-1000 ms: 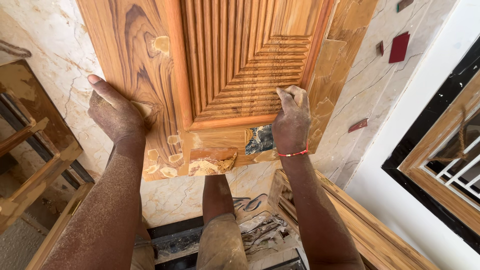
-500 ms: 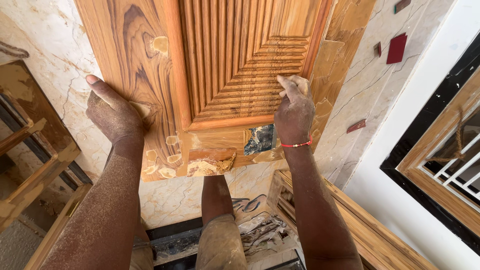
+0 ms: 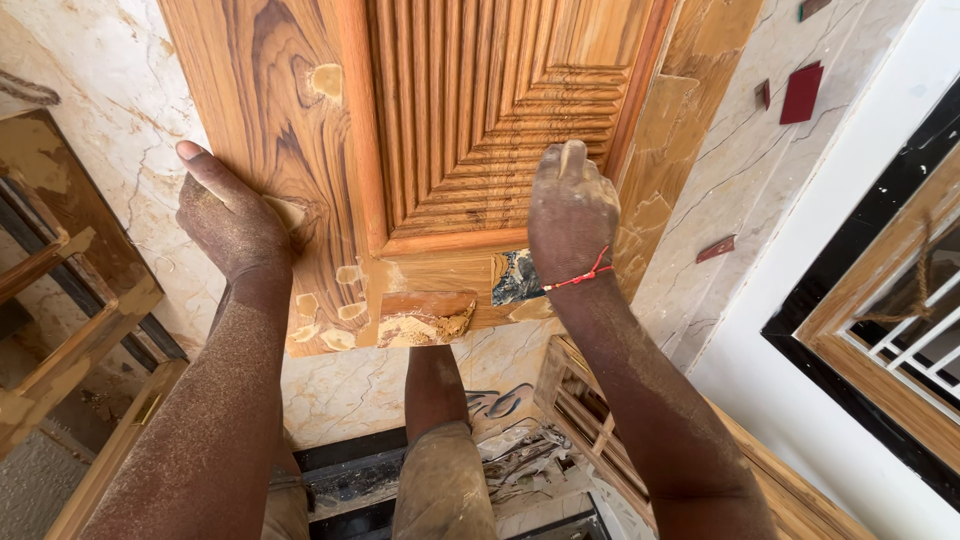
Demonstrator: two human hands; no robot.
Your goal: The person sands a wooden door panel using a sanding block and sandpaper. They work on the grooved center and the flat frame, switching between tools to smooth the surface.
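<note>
A large wooden door [image 3: 290, 130] with strong grain leans in front of me, with a ribbed carved panel [image 3: 470, 100] in its middle. My left hand [image 3: 232, 222] lies flat on the door's left stile, thumb out, holding nothing. My right hand [image 3: 570, 215], dusty and wearing a red thread at the wrist, presses on the lower right corner of the ribbed panel. Its fingers are curled over what looks like a small piece of sandpaper. Pale filler patches [image 3: 325, 80] dot the wood. A dark chipped spot [image 3: 517, 277] sits just below my right hand.
Pale veined marble [image 3: 90, 90] lies behind the door, with small red pieces [image 3: 802, 92] on it. Wooden frames [image 3: 60, 300] stand at the left, and a window frame with a white grille [image 3: 900, 300] at the right. My leg [image 3: 440, 480] and scattered scraps [image 3: 520, 455] are below.
My right hand has slid a little upward along the ribbed panel's lower right corner. My left hand and the door have stayed where they were.
</note>
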